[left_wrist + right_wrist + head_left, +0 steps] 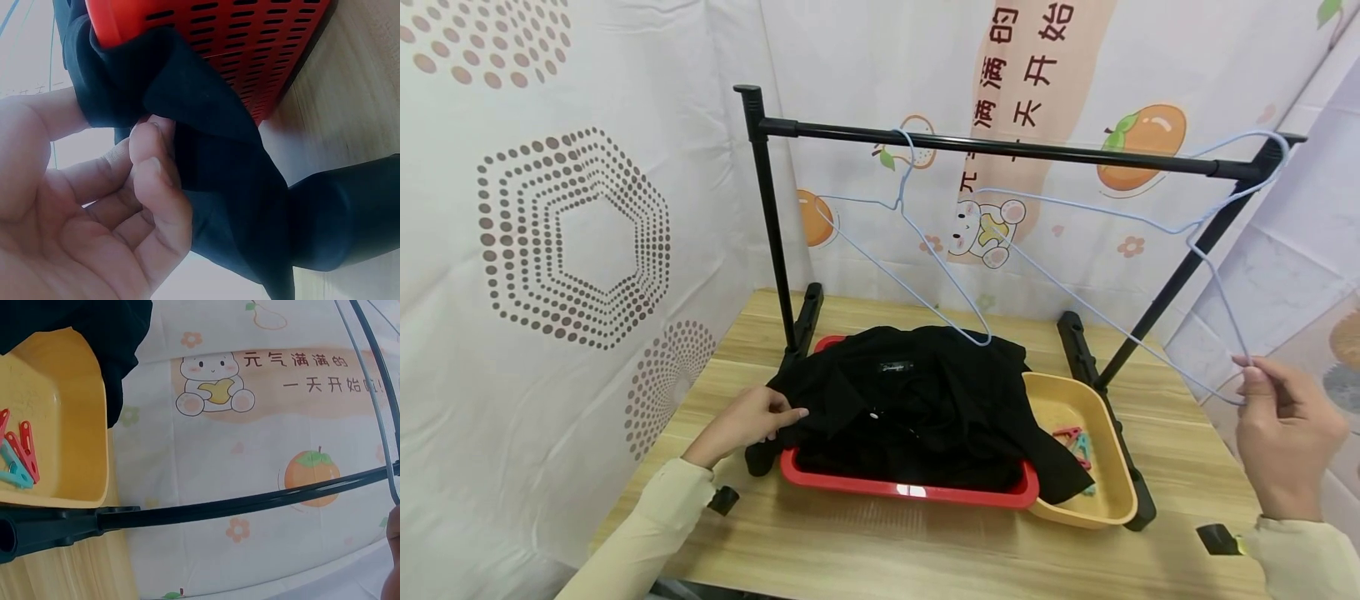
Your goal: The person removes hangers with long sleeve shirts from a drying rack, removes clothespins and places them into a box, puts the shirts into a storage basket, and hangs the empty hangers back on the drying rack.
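Note:
A black shirt (940, 392) with a collar label lies heaped over a red basket (917, 495). My left hand (754, 427) is at its left edge, pinching the cloth between thumb and fingers; the left wrist view shows the fabric (206, 119) draped over the basket's slotted side. Out to the right, my right hand (1288, 425) holds a light blue wire hanger (1197, 227) by its lower corner, hook up beside the rack's right post. Only a sliver of that hand (392, 550) shows in the right wrist view.
Across the table stands a black rack (1000, 144), with a second blue hanger (900, 206) hooked on its bar. A yellow basin (1122, 479) holding red and teal clips (1078, 446) is right of the basket, partly under a sleeve. Printed curtains (700, 100) surround the table.

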`<state>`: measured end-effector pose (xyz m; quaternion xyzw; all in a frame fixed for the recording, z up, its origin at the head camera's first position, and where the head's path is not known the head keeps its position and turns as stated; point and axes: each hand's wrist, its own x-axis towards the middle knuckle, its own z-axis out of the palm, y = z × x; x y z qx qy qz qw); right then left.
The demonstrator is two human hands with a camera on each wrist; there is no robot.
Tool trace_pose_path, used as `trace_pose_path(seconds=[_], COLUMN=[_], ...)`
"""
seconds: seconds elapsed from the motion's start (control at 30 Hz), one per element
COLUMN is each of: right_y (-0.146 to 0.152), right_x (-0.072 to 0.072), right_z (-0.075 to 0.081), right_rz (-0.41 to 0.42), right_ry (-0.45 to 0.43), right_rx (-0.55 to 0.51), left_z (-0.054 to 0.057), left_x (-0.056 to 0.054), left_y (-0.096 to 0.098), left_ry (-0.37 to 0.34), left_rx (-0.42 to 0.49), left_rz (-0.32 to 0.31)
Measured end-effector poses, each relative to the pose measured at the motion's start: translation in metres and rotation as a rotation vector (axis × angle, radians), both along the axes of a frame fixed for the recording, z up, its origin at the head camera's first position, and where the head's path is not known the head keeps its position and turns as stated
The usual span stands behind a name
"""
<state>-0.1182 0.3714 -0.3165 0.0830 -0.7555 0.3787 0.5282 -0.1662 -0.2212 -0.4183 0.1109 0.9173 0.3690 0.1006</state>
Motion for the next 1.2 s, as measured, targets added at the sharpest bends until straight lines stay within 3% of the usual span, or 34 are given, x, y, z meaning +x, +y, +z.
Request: trace_pose_path(seconds=[0.2, 0.43, 0.5, 0.77, 0.93, 1.2], right_y=[0.013, 0.041, 0.045, 0.050, 0.049, 0.037], right_x=[-0.005, -0.013, -0.013, -0.013, -0.018, -0.021], right_z=[-0.007, -0.023, -0.025, -0.034, -0.030, -0.011], right_rz=[-0.022, -0.066, -0.090, -0.192, -0.228, -0.205], right_ry=[-0.009, -0.062, -0.090, -0.156, -0.175, -0.153], right_rx=[-0.041, 0.022, 0.054, 0.016, 0.020, -0.002], left_z=[0.001, -0.001, -0.002, -0.004, -0.005, -0.005], left_x=[0.000, -0.001, -0.001, -0.001, -0.002, -0.003], left_y=[-0.001, -0.002, -0.002, -0.001, -0.002, -0.002], left_ry=[-0.012, -0.010, -0.005, -0.002, -0.011, -0.022], left_rx=[0.000, -0.001, 0.000, 0.008, 0.018, 0.026], left_rz=[0.005, 0.002, 0.002, -0.001, 0.008, 0.012])
